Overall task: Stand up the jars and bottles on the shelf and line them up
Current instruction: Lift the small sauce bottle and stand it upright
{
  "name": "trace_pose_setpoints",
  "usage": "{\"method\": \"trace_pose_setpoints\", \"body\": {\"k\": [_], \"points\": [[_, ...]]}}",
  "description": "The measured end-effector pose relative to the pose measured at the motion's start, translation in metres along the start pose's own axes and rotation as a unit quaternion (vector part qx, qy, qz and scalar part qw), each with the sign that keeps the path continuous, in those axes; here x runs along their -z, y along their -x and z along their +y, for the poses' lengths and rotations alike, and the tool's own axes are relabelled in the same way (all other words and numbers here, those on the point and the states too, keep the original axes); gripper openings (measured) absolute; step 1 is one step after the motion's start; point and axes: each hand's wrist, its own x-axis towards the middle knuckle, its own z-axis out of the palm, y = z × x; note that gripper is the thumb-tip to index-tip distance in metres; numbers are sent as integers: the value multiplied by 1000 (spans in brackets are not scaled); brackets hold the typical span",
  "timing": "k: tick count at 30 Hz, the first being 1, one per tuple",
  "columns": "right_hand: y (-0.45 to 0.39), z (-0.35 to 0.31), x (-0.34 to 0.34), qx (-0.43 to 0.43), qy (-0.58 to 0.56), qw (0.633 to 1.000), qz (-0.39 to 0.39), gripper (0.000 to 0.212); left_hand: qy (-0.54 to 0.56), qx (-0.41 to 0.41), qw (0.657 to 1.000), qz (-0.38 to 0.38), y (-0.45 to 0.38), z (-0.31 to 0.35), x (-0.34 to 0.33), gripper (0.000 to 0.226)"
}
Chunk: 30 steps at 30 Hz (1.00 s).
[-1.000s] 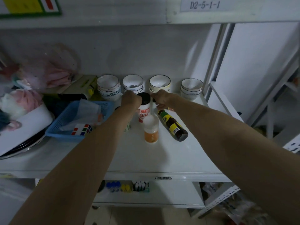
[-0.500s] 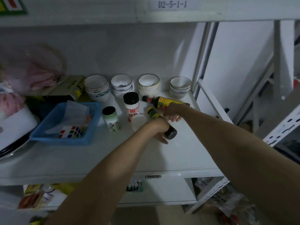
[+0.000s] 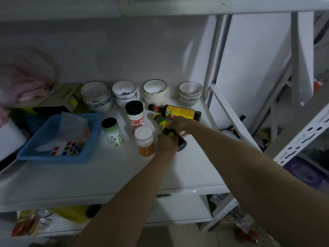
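Note:
Three jars stand upright on the white shelf (image 3: pixel 106 175): a green-labelled jar (image 3: pixel 113 132) with a black lid, a white jar (image 3: pixel 135 115) with a black lid and red label, and an orange jar (image 3: pixel 145 142) with a white lid. A small dark bottle (image 3: pixel 161 122) with a yellow cap lies tilted, its base toward me. My left hand (image 3: pixel 167 142) is shut around its lower body and my right hand (image 3: pixel 179 124) grips it from the right. A larger dark bottle (image 3: pixel 176 112) with a yellow label lies on its side behind them.
Stacked bowls (image 3: pixel 154 91) line the back of the shelf. A blue basket (image 3: pixel 58 139) holding a puzzle cube (image 3: pixel 66 148) and paper sits at the left. A white upright post (image 3: pixel 213 68) bounds the shelf on the right. A lower shelf (image 3: pixel 178 209) shows below.
My left hand came off the white jar and moved right onto the small bottle. My right hand left the larger bottle and closed on the small one too. The view shifted right.

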Motion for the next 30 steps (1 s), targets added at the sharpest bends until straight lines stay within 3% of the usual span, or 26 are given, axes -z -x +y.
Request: {"method": "trace_pose_setpoints", "body": {"k": [2, 5, 9, 12, 18, 24, 27, 30], "points": [[6, 1, 5, 36, -57, 998, -8, 46, -44, -50, 997, 46, 1, 2, 2, 59], [16, 1, 15, 81, -125, 989, -19, 34, -55, -123, 986, 95, 0, 2, 3, 46], [26, 3, 25, 93, -136, 986, -34, 61, -62, -173, 974, 129, 7, 2, 1, 35], [33, 6, 27, 107, -135, 984, -43, 62, -66, -205, 967, 135, 12, -3, -4, 32], [40, 15, 27, 147, -149, 976, -63, 70, -27, -259, 959, 115, 16, -10, -9, 15], [44, 26, 30, 146, -165, 970, -99, 52, -75, -256, 963, 33, 9, -10, -7, 32], [51, 31, 37, 111, -117, 984, -76, 62, -86, -232, 969, 8, 9, -10, -7, 48], [52, 36, 38, 63, -50, 996, -32, 76, -77, -219, 973, 10, 9, -11, -8, 50]]}}
